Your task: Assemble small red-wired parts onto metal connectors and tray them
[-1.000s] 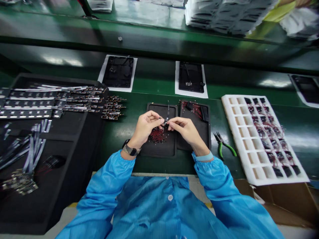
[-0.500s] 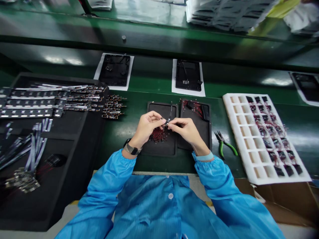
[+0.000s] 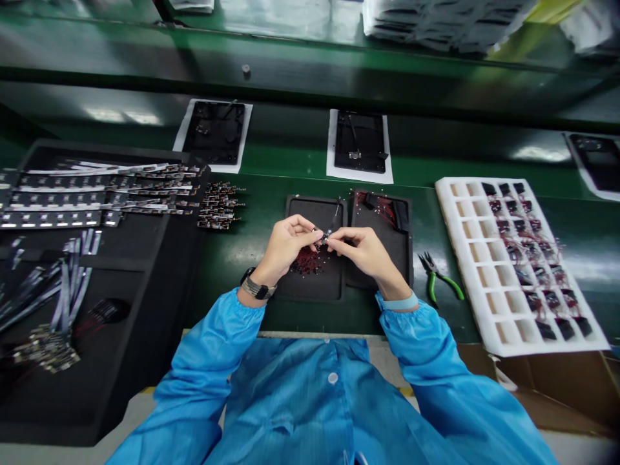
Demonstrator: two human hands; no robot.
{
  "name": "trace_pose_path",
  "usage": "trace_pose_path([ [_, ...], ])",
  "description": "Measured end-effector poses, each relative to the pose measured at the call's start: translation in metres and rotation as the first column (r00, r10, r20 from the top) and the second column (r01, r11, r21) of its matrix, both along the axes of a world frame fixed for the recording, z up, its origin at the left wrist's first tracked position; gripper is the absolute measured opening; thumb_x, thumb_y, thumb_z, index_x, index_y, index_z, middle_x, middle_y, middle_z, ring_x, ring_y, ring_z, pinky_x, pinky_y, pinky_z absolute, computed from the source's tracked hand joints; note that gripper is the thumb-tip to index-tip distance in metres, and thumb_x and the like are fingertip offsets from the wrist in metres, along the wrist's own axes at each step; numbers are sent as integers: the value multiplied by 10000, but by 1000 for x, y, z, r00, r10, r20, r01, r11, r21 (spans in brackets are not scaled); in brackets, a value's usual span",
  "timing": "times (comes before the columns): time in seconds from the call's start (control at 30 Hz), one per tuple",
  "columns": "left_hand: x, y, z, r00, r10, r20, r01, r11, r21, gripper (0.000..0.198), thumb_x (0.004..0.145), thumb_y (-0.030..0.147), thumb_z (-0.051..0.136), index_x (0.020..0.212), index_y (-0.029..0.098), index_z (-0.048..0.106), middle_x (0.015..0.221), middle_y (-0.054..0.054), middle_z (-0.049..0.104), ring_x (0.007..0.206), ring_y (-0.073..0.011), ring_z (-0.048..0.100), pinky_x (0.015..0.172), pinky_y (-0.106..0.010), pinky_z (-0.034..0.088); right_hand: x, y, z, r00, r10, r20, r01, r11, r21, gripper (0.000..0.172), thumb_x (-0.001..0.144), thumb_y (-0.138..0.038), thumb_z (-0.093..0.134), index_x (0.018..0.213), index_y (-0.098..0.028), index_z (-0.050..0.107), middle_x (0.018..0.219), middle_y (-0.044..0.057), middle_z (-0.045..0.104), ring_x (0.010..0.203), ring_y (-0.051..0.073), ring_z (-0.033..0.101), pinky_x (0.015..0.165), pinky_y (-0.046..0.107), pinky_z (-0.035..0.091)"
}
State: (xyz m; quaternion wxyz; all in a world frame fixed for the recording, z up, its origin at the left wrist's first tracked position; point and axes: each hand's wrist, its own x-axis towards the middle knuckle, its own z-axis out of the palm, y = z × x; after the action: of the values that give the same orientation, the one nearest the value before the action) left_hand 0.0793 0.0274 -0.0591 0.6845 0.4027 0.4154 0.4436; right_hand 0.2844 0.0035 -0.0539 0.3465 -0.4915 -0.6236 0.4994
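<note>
While the grip itself is unchanged from a second ago, we note a different lean in the work. We find the left hand and the right hand facing each other, the fingers of both clamped on one small part, held above the left black tray. Its dark strip now slants to the right at the top, where we recorded it near upright one second earlier. Finer detail at the fingertips is too small for us to tell.

We also record a shift at the back: the left casing and the middle casing, each on a white sheet, sit further left relative to the black trays than before.

Other items keep their places: a heap of red-wired pieces below the hands, the right black tray beside the left one, and green-handled pliers on the surface, between that tray and the white compartment tray.
</note>
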Motion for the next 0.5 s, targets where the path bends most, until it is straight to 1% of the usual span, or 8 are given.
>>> trace_pose_path([
  [0.23, 1, 0, -2, 1000, -5, -11, 5, 1000, 8, 318, 688, 287, 919, 768, 152, 642, 662, -21, 718, 563, -135, 664, 593, -269, 543, -2, -1, 1, 999, -6, 44, 6, 1000, 16, 277, 935, -424, 723, 874, -164, 797, 787, 50, 762, 675, 160, 631, 664, 300, 502],
  [0.5, 2, -2, -1, 997, 19, -72, -15, 999, 51, 349, 682, 297, 925, 752, 158, 613, 674, -34, 722, 567, -132, 668, 593, -258, 542, -5, -3, 0, 995, -37, 91, 36, 999, 14, 256, 925, -393, 713, 869, -158, 796, 751, 45, 760, 640, 155, 619, 630, 288, 483],
])
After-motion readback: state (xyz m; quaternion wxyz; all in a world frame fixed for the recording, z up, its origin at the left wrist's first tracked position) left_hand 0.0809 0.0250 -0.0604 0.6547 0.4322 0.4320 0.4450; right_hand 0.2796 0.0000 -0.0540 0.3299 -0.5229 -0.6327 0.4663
